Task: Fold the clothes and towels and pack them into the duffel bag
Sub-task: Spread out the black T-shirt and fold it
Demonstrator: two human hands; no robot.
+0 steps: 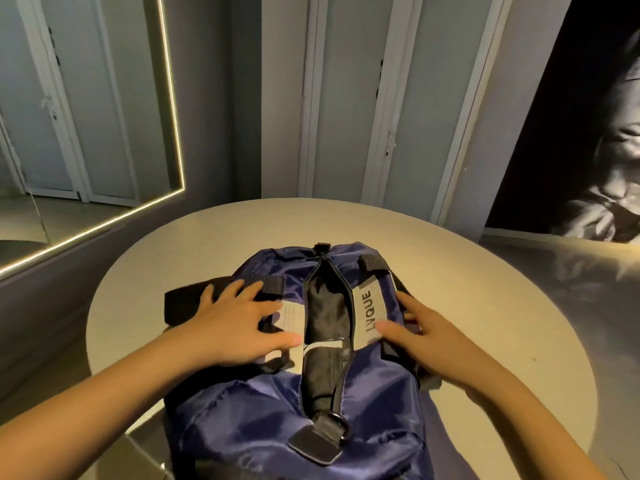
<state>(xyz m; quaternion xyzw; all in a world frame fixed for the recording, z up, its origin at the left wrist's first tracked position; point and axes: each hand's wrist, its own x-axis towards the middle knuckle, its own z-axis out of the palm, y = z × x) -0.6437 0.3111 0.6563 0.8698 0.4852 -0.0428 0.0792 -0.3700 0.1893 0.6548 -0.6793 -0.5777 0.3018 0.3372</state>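
Beneath both our hands spreads the round pale table (485, 306), reaching well beyond our fingertips on every side. To the far left of our left fingers hangs a wall mirror (86, 116) edged with a lit strip.

The navy duffel bag (374, 393) lies on the table directly under our palms, its length running away from us. Between our two sets of fingers gapes its unzipped opening (323, 313), dark inside; we cannot tell what, if anything, is packed there.

Our left hand (235, 327) lies flat on the bag's left side, fingers (242, 289) spread wide and nearly straight, holding nothing. The fingertips press on a black webbing strap (183, 299), and the thumb reaches onto a grey patch (291, 317) at the edge of the opening.

Our right hand (429, 341) rests on the bag's right side, also relaxed and uncurled. Its thumb (391, 329) lies on a grey lettered patch (367, 313), while the fingers (412, 303) stretch along the bag's outer flank.

Nearer us than either thumb sits a metal D-ring (337, 424). Beyond all our fingertips, at the far end of the opening, is the zip pull (322, 249).
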